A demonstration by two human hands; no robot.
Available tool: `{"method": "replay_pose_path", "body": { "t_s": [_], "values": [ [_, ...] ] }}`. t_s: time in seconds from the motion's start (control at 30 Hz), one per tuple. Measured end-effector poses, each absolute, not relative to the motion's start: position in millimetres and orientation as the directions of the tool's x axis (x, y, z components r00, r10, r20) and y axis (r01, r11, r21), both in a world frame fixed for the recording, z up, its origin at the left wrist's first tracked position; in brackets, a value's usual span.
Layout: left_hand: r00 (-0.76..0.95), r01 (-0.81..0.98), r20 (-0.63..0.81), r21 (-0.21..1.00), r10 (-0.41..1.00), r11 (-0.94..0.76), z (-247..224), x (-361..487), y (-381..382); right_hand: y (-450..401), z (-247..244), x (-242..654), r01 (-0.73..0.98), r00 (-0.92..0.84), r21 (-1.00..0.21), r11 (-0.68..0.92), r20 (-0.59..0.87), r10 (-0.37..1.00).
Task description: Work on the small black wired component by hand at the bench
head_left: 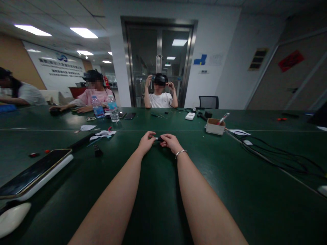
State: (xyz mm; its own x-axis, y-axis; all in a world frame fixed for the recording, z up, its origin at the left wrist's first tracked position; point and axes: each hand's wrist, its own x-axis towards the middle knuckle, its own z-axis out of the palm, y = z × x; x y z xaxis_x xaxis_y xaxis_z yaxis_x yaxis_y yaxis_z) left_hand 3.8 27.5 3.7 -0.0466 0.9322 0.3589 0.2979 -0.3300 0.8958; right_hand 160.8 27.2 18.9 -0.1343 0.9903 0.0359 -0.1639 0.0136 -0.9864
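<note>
Over the middle of the green table (163, 190), both my hands meet at a small black piece with a silver tip (159, 139); its exact kind is too small to tell. The fingers of my right hand (171, 143) pinch its black body, and a silver bangle (181, 153) circles that wrist. From the other side, the fingertips of my left hand (146, 143) close on the silver end. Fingers hide part of the piece. To the left of my left hand a small black block (97, 150) stands on the table.
A phone (38, 170) lies on a white box at left, near a white mouse (12, 219). Water bottles (113, 109), paper scraps (103, 134), an open carton (215, 128) and black cables (286, 153) surround the hands. Several people in headsets sit around the table.
</note>
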Motion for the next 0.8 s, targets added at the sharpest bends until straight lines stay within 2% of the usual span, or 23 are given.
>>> {"method": "replay_pose_path", "body": {
  "t_s": [0.4, 0.6, 0.8],
  "values": [
    [-0.015, 0.350, 0.310, 0.892, 0.951, -0.286, 4.6, 5.5, 25.8, 26.9, 20.0, 160.0, -0.151, -0.127, -0.989, 0.012, 0.032, 0.991],
    [-0.048, 0.263, 0.295, 0.925, 0.954, -0.273, 9.4, 5.6, 22.8, 27.6, 18.4, 160.2, -0.146, -0.125, -0.989, 0.026, 0.045, 0.991],
    [-0.027, 0.256, 0.301, 0.924, 0.953, -0.284, 6.7, 4.5, 25.5, 28.0, 18.2, 160.3, -0.146, -0.131, -0.989, 0.018, 0.037, 0.991]
  ]
}}
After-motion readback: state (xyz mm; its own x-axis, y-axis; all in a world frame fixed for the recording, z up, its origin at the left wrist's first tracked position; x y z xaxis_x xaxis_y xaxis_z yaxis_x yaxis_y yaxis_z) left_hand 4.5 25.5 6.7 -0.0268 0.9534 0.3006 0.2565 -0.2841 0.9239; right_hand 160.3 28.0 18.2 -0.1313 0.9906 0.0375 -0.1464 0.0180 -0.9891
